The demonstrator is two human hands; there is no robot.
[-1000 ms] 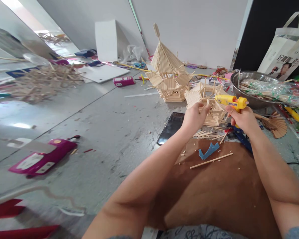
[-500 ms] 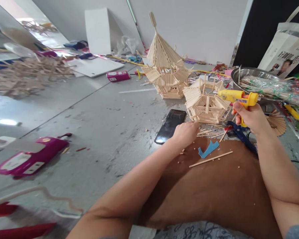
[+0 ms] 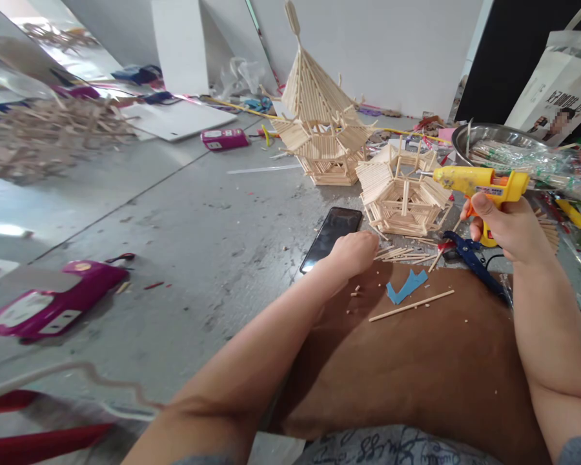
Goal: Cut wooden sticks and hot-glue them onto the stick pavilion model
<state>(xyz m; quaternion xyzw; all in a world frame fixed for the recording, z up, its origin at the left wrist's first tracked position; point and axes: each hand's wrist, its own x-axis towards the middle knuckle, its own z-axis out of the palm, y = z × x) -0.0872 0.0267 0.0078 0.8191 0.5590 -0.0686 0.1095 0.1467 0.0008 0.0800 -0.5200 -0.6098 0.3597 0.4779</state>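
Note:
My right hand [image 3: 506, 226] grips a yellow glue gun [image 3: 479, 184], its nozzle pointing left over a small hexagonal stick model [image 3: 401, 197] on the floor. My left hand [image 3: 353, 252] is curled, knuckles up, resting low by the loose sticks [image 3: 401, 255] in front of that model and beside a black phone [image 3: 332, 237]. Whether its fingers hold anything is hidden. A taller stick pagoda [image 3: 319, 129] stands behind. On my brown-clad leg lie a blue scrap [image 3: 407, 286] and a long stick [image 3: 411, 305].
A steel bowl [image 3: 469, 137] with bagged sticks sits at the right, blue pliers [image 3: 474, 258] near my right hand. A magenta box [image 3: 53, 303] lies at the left, a heap of sticks [image 3: 43, 139] farther back, a white board [image 3: 179, 119] and a tote bag [image 3: 556, 90] by the wall.
My left hand came down from the small model to the loose sticks on the floor. My right hand with the glue gun drew back to the right.

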